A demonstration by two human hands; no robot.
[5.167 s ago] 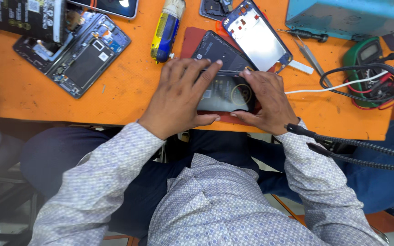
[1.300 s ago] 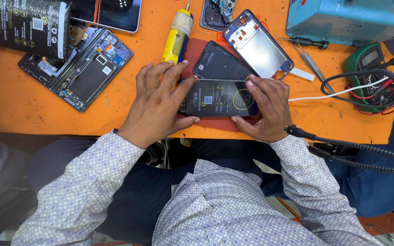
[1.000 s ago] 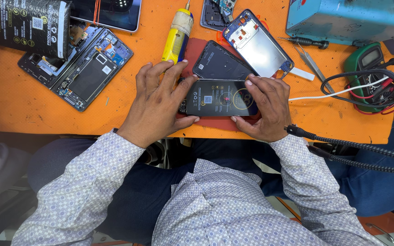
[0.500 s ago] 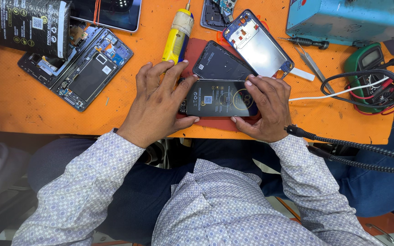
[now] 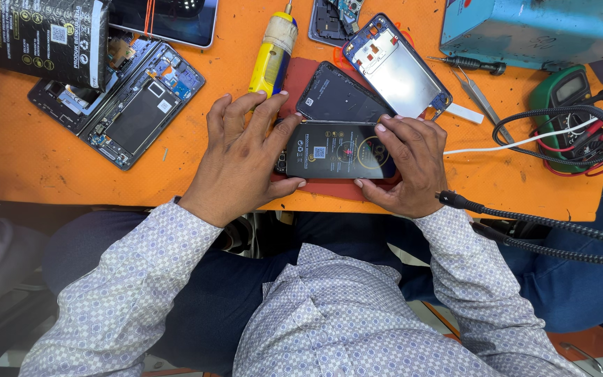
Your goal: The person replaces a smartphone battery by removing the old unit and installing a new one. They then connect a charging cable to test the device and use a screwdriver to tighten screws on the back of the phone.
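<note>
A dark opened phone [image 5: 336,150] with its battery showing lies crosswise on a red mat [image 5: 315,84] at the near edge of the orange table [image 5: 22,160]. My left hand [image 5: 242,157] grips the phone's left end, fingers spread over it. My right hand [image 5: 410,164] holds the right end, thumb below and fingers on top. Just behind the phone lies a black back cover [image 5: 340,98].
A yellow screwdriver [image 5: 271,52] lies behind my left hand. A blue phone frame [image 5: 396,66], a disassembled phone [image 5: 130,105], a black box [image 5: 33,38], a blue case [image 5: 539,28], tweezers [image 5: 483,101], a green multimeter [image 5: 570,105] and cables [image 5: 539,223] surround the mat.
Since the oldest frame the phone has been uncovered and my hands moved to its two ends. Over the last second nothing has visibly moved.
</note>
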